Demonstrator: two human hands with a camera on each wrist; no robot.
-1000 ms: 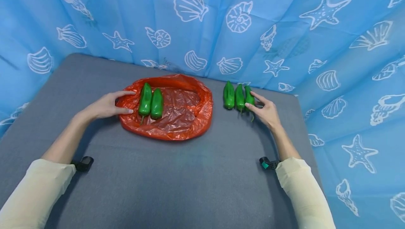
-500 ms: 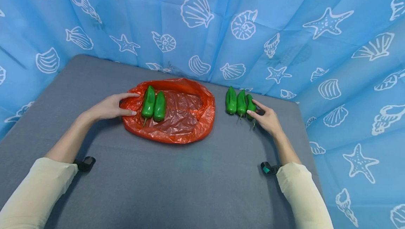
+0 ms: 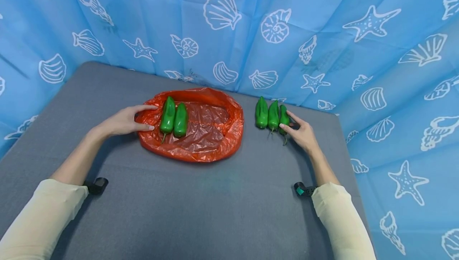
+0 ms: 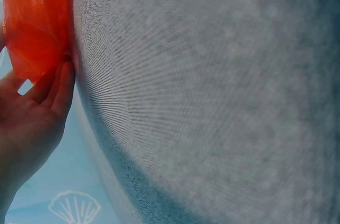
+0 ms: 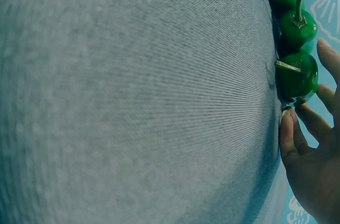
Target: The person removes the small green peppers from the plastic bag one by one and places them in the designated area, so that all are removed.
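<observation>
A red plastic bag (image 3: 222,148) lies spread on the table with its rim rolled down. Two green peppers (image 3: 167,118) lie side by side in its left part. My left hand (image 3: 122,122) holds the bag's left side; in the left wrist view its fingers (image 4: 62,88) lie curled against the outside of the red plastic. To the right of the bag, three green peppers stand in a row: a left one (image 3: 261,114), a middle one (image 3: 273,116) and a right one (image 3: 283,118). My right hand (image 3: 303,132) grips the right one between thumb and fingers, its stem toward me.
A grey cloth-covered table (image 3: 215,208) stretches out in front of me. Behind and to the right hangs a blue curtain (image 3: 244,24) with white shells and starfish, close to the table's far edge. Each wrist wears a small black camera (image 3: 98,186).
The right pepper has shifted slightly in my right hand's grip. My left hand stays at the bag's left side. The head view has moved a little.
</observation>
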